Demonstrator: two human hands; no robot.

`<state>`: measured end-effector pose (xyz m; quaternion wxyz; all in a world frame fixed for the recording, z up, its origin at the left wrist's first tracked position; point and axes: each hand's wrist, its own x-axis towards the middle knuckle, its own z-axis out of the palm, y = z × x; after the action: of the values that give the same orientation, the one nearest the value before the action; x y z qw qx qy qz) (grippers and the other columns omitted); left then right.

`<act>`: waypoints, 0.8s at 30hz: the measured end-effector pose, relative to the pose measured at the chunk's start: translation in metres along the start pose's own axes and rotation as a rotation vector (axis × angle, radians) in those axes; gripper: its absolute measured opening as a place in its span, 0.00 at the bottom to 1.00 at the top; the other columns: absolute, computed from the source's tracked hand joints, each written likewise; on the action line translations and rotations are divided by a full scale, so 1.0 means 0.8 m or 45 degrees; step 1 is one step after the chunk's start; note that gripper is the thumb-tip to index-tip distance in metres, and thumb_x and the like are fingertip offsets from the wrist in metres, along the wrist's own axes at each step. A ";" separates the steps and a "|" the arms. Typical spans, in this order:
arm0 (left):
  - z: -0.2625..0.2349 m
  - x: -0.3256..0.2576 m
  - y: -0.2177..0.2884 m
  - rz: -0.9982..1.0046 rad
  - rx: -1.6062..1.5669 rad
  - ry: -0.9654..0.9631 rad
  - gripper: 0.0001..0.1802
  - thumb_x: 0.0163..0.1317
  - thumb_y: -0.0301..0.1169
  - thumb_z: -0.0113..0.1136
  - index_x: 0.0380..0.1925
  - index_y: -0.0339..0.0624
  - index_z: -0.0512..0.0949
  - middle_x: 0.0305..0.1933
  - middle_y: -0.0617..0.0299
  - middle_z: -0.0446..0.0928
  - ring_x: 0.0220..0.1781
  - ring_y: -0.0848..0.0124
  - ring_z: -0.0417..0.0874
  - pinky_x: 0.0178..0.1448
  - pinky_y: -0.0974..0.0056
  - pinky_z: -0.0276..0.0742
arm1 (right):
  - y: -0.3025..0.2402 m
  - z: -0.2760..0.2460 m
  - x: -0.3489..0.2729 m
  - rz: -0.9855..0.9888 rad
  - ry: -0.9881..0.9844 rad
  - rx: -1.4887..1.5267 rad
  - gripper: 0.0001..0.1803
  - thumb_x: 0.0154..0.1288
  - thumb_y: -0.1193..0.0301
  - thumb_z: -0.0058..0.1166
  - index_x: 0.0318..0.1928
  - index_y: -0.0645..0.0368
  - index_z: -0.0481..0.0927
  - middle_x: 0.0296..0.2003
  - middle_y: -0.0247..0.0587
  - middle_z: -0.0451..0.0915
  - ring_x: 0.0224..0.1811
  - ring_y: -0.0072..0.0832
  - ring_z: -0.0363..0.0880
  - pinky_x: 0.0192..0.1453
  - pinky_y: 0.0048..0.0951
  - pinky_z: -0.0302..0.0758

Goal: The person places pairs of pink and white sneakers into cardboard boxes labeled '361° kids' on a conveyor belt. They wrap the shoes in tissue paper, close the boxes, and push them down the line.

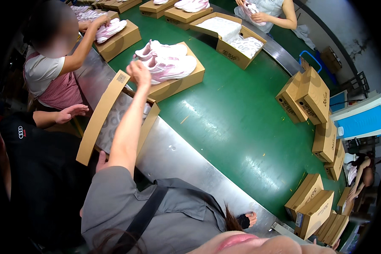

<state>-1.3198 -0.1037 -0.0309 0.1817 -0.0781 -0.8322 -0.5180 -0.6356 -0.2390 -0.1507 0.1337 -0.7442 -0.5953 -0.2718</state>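
Note:
My left hand is closed at the heel of a white and pink sneaker, one of a pair on a closed brown shoebox. My forearm crosses an open shoebox lined with grey-patterned white paper, its flap raised. My right hand, in a black cuff, rests low on the metal table edge; its fingers are loosely bent and nothing shows in them. A person in black beside me holds a hand near the open box. Other fingers touch its near side.
A green belt runs between metal edges. Another open shoebox with paper stands across. Closed shoeboxes are stacked on the right. A person in an apron handles sneakers at upper left; another holds a shoe at the top.

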 end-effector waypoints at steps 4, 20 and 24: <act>0.051 0.118 -0.200 -0.955 -0.806 -0.243 0.24 0.60 0.41 0.38 0.45 0.31 0.69 0.47 0.46 0.71 0.49 0.55 0.72 0.52 0.55 0.66 | -0.035 -0.042 0.042 -0.271 0.049 -0.333 0.11 0.58 0.67 0.44 0.23 0.60 0.69 0.24 0.45 0.70 0.27 0.40 0.69 0.35 0.41 0.67; 0.065 -0.235 -0.005 -0.850 -0.314 -0.939 0.49 0.55 0.48 0.52 0.62 0.41 0.31 0.60 0.48 0.55 0.59 0.56 0.61 0.48 0.45 0.69 | -0.022 -0.020 0.001 0.274 -0.301 0.191 0.08 0.57 0.70 0.42 0.38 0.53 0.72 0.30 0.41 0.68 0.39 0.39 0.66 0.43 0.38 0.61; -0.042 -0.384 0.068 -1.072 -0.615 -1.281 0.48 0.55 0.46 0.54 0.62 0.50 0.30 0.57 0.50 0.57 0.50 0.61 0.69 0.43 0.53 0.74 | -0.023 -0.015 0.000 0.237 -0.311 0.324 0.11 0.52 0.71 0.44 0.39 0.52 0.71 0.33 0.41 0.68 0.41 0.39 0.66 0.45 0.39 0.60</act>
<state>-1.0118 -0.0909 -0.0900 -0.4644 -0.0176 -0.6363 -0.6158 -0.6561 -0.2407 -0.1430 0.1779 -0.8006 -0.5652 -0.0885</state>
